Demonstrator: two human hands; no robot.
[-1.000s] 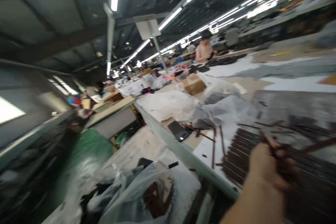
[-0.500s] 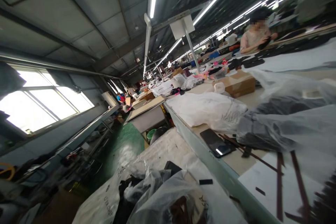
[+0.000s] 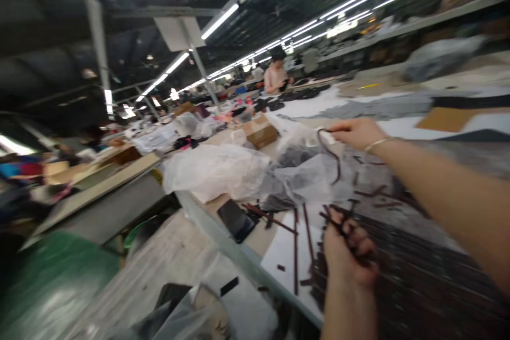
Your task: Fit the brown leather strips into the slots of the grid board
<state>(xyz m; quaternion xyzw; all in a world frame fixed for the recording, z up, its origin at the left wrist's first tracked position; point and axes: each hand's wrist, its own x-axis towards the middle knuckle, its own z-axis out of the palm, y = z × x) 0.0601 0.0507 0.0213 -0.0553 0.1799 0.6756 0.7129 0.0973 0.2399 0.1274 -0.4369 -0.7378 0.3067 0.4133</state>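
Note:
My left hand (image 3: 350,247), low in the view, is closed around several dark brown strips (image 3: 337,220) whose ends stick out past the fingers. Higher up, my right hand (image 3: 356,134) reaches in from the right, its fingers pinching the end of one long brown strip (image 3: 338,162). That strip hangs in a curve beside a clear plastic bag (image 3: 314,178). More brown strips lie on a white sheet (image 3: 279,244) and around my hands. Rows of dark brown pieces (image 3: 422,271) cover the table at the lower right.
A black phone (image 3: 236,219) lies near the table edge (image 3: 239,263). Behind it are a white plastic bundle (image 3: 219,170) and a cardboard box (image 3: 260,132). A person (image 3: 275,74) is at a table further back. Plastic bags lie at the lower left.
The view has swung to the right, so the windows are out of sight. Both my hands have come into view, holding brown strips.

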